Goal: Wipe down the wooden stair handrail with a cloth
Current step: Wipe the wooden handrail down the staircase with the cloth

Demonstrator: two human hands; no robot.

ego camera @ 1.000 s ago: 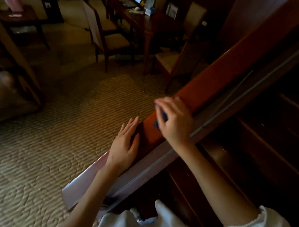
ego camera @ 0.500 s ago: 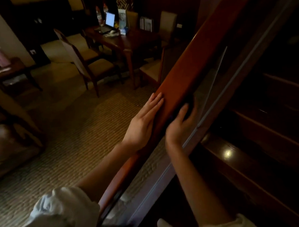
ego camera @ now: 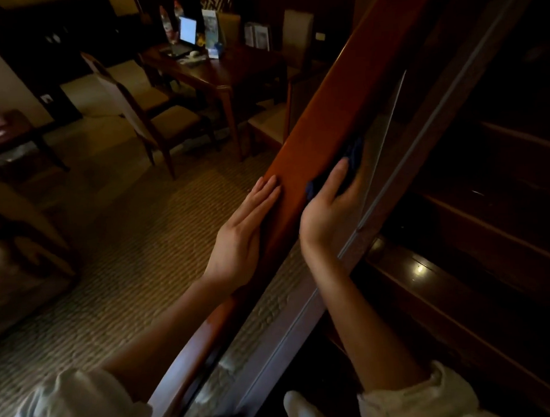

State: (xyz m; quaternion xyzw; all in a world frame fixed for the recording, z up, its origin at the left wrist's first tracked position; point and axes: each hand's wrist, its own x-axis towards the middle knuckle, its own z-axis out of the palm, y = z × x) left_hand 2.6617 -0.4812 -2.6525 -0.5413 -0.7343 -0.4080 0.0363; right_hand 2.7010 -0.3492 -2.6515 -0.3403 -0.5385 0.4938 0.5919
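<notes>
The reddish wooden handrail (ego camera: pixel 320 118) runs diagonally from the lower middle up to the top right. My left hand (ego camera: pixel 242 238) lies flat against its left side, fingers straight and pointing up the rail. My right hand (ego camera: pixel 327 212) is on the rail's right side, pressing a dark blue cloth (ego camera: pixel 353 156) onto the wood; the cloth shows above and left of the fingers, and the rest is hidden under the hand.
A glass panel (ego camera: pixel 381 147) hangs below the rail, and dark wooden stair treads (ego camera: pixel 459 263) lie to the right. Beyond the rail are patterned carpet (ego camera: pixel 127 246), chairs (ego camera: pixel 156 119) and a dark table (ego camera: pixel 217 72) with a laptop and papers.
Both hands have slid up along the rail since one second ago. The right hand has shifted from the rail's top to its right side with the cloth, and the view has tilted upward.
</notes>
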